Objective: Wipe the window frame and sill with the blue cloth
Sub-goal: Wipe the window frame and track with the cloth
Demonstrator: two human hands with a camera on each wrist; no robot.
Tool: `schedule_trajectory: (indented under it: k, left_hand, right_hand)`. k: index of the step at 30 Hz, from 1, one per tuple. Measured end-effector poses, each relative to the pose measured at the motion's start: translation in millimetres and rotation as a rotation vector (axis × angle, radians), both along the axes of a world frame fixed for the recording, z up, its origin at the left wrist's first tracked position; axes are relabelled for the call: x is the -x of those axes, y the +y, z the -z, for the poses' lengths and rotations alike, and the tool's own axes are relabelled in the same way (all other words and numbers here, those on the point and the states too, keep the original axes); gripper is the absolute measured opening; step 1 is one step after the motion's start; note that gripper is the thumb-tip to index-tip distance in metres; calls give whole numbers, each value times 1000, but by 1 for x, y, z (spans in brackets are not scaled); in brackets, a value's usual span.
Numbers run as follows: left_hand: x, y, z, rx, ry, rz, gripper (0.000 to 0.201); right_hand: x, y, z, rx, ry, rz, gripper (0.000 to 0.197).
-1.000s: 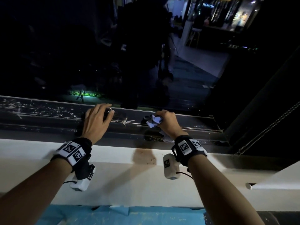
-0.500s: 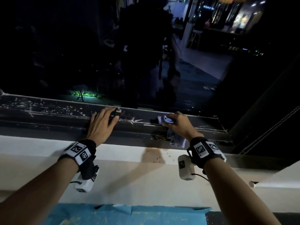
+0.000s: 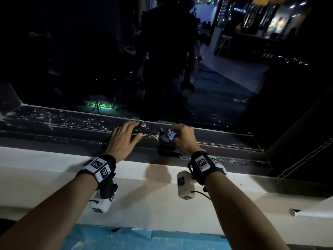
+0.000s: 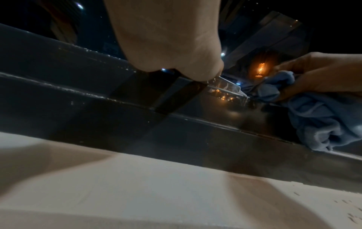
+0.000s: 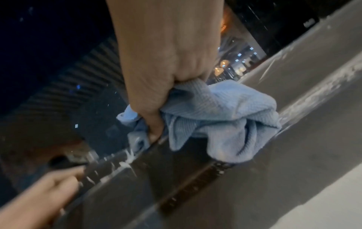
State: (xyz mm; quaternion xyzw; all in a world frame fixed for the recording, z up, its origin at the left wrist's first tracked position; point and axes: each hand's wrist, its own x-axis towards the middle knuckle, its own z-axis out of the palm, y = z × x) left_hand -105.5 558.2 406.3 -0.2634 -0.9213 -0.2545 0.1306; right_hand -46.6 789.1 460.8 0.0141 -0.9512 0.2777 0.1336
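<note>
A dark window frame (image 3: 63, 127) (image 4: 58, 96) (image 5: 293, 147) runs across the view, speckled with white paint spots, above a white sill (image 3: 54, 170) (image 4: 137, 186). My right hand (image 3: 183, 136) (image 5: 166, 62) (image 4: 317, 74) grips a bunched blue cloth (image 3: 169, 135) (image 5: 225, 117) (image 4: 317, 120) and presses it on the frame's rail. My left hand (image 3: 124, 138) (image 4: 166, 38) (image 5: 39, 196) rests flat on the frame just left of the cloth, fingers spread and straight, near a small metal knob (image 3: 143, 124).
Dark window glass (image 3: 108, 60) rises behind the frame and reflects a lit room. A bead cord (image 3: 306, 157) hangs along the dark right jamb. Blue sheeting (image 3: 144, 239) lies below the sill. A white tube end (image 3: 292, 212) sticks out at the lower right.
My right hand slid the cloth to the right along the rail, then back left toward the left hand. The left hand stayed on the frame.
</note>
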Motion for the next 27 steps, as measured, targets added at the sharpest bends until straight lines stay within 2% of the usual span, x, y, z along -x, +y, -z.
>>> schedule_trajectory:
  k: [3, 5, 9, 19, 21, 24, 27]
  left_hand:
    - [1, -2, 1, -5, -14, 12, 70]
    - [1, -2, 2, -8, -13, 15, 70]
    - [3, -1, 6, -4, -5, -3, 69]
    - [4, 2, 10, -3, 19, -24, 68]
    - [4, 1, 11, 2, 18, -23, 68]
    - [5, 0, 10, 1, 17, -19, 68]
    - [6, -2, 10, -5, 17, -3, 68]
  right_hand:
    - [-10, 14, -12, 146, -10, 17, 12]
    - [-18, 32, -18, 140, -16, 51, 8]
    - [-22, 46, -13, -81, -17, 7, 22]
    - [5, -3, 5, 22, 31, 22, 20]
    - [3, -6, -2, 44, -16, -47, 29]
    - [4, 6, -24, -58, -162, -161, 37]
    - [10, 23, -31, -57, -159, -45, 36]
